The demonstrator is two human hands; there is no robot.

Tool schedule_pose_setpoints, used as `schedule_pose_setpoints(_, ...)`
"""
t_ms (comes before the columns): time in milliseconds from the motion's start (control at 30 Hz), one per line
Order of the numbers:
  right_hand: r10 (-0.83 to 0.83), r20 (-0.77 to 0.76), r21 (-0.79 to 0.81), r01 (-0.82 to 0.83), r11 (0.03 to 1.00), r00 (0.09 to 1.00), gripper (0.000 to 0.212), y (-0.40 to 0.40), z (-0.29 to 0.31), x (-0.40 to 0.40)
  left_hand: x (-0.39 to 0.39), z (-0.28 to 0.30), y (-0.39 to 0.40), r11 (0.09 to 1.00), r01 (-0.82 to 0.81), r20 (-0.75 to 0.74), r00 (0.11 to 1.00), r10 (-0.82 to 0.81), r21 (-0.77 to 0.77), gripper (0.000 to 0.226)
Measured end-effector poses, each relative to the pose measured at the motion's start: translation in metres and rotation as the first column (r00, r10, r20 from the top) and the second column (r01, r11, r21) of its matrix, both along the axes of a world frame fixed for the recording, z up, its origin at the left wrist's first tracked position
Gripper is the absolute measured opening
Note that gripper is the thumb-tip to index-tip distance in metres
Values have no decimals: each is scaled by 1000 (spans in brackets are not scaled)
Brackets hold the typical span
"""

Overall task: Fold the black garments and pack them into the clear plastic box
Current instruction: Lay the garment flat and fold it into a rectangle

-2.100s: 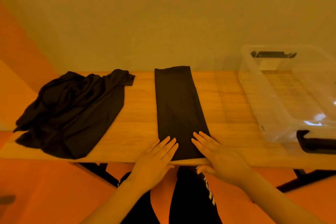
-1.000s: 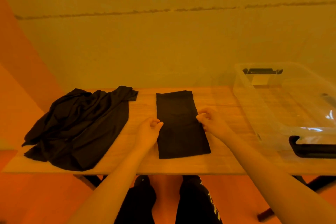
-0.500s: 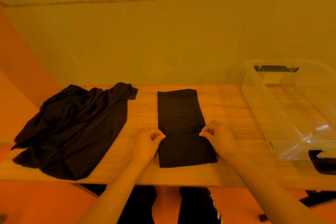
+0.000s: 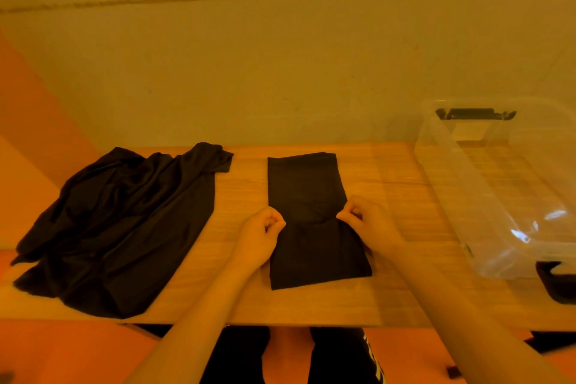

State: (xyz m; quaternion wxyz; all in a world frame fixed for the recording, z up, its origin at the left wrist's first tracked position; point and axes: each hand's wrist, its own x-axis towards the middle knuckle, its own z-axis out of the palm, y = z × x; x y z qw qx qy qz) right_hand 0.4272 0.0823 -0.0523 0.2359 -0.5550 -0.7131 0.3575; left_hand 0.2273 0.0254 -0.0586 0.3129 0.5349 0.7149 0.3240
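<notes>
A black garment folded into a narrow strip point(image 4: 311, 227) lies in the middle of the wooden table point(image 4: 399, 203). My left hand point(image 4: 260, 237) pinches its left edge about halfway along. My right hand point(image 4: 367, 224) pinches the right edge opposite, and the cloth creases between the two pinches. A loose pile of black garments point(image 4: 121, 221) lies at the table's left end. The clear plastic box point(image 4: 498, 184) stands open at the right with nothing visible inside.
Black clip handles show on the box's far end point(image 4: 475, 113) and near end point(image 4: 558, 284). A plain wall rises just behind the table. The table's front edge runs below my forearms, with my legs underneath.
My hands went from pressing flat on the strip's near end to pinching its side edges at mid-length. The strip now looks shorter, and a crease has formed between the pinches.
</notes>
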Motion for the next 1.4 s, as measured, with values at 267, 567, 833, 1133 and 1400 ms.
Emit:
schedule_pose_setpoints(267, -5, 262, 21, -1, 1000, 965, 11, 3, -2, -5, 2, -7, 2, 998, -30, -172, 984, 38, 47, 7)
schedule_pose_setpoints(567, 132, 299, 223, -204, 953, 945, 34, -28, 15, 18, -1, 11, -42, 981, 51, -313, 950, 10, 187, 29)
schedule_pose_setpoints(833, 149, 488, 19, -181, 983, 860, 50, -10, 10, -5, 6, 1, -13, 986, -133, -183, 977, 113, -103, 45)
schedule_pose_setpoints(1133, 152, 210, -45, -145, 988, 966, 19, 5, 18, 1, 2, 12, -1, 982, -161, 227, 957, 179, -94, 14)
schedule_pose_setpoints(1400, -19, -258, -288, -58, 956, 966, 26, 15, 30, 9, 1, 31, 12, 979, -156, 547, 812, 202, -131, 23)
